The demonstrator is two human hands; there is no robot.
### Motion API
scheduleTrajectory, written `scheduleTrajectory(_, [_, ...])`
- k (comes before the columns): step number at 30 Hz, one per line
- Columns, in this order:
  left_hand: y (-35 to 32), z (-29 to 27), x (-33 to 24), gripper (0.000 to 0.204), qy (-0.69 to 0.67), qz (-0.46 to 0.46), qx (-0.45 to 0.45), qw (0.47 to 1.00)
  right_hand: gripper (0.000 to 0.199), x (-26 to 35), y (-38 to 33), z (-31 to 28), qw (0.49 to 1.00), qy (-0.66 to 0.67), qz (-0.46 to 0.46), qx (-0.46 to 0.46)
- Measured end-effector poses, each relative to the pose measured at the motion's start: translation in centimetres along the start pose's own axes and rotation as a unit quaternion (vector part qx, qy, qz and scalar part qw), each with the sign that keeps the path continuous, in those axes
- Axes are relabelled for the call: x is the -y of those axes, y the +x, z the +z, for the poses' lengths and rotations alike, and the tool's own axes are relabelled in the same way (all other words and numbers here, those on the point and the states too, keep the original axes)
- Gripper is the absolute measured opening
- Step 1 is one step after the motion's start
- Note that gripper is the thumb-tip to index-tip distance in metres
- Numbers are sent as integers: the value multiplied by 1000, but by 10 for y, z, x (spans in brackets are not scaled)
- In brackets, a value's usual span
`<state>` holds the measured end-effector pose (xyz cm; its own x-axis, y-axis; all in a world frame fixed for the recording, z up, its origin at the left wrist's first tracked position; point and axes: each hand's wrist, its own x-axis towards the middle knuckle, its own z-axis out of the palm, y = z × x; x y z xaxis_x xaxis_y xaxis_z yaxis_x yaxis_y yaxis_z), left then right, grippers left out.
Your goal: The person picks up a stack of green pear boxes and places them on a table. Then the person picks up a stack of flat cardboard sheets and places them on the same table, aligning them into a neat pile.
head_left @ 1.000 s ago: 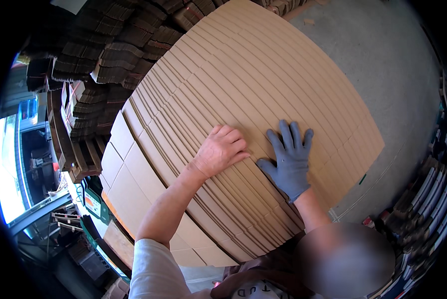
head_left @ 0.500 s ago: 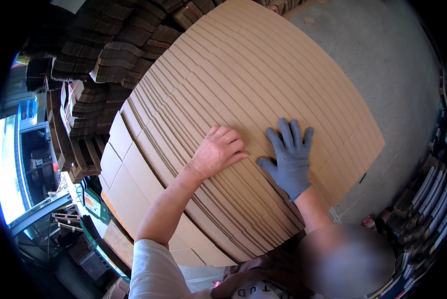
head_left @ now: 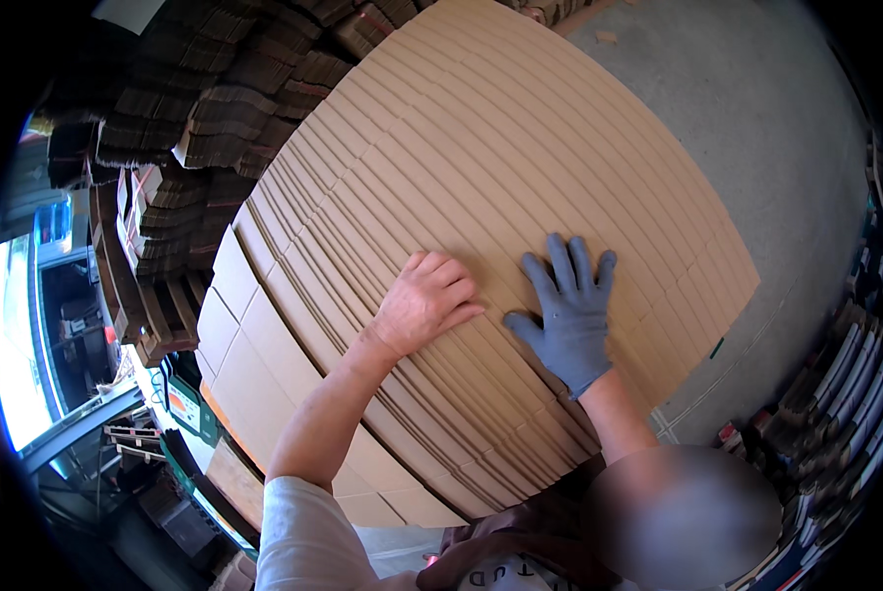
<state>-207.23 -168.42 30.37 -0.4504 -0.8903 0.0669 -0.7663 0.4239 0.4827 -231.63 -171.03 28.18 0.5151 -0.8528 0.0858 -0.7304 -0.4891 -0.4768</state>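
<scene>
Left hand (head_left: 426,305) bare, right hand (head_left: 571,313) gloved, both grips released, palms flat with fingers spread on the fanned cardboard sheets (head_left: 481,177), which lean shingled in a big stack above the floor (head_left: 756,128). Likely to slide or cascade if pressed unevenly, being loose and overlapped. Bare skin also at risk from sharp sheet edges.

A broad stack of flat brown cardboard sheets (head_left: 481,187), fanned in overlapping layers, edges stepped.
</scene>
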Motion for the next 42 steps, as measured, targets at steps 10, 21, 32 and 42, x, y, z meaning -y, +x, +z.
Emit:
scheduleTrajectory(10, [1,-2,0,24,-5,1,-6,1000,79,0,3,-3,1000,9,-2,-1])
scheduleTrajectory(21, [0,5,2,25,-6,-2,-28,1000,79,-5,7,-7,1000,-2,3,31])
scheduleTrajectory(32, [-13,17,15,26,16,37,-81,996,80,-14,-3,22,995,-92,-38,26])
scheduleTrajectory(42, [-15,36,8,27,39,5,-88,995,81,-27,-8,27,992,-117,-42,32])
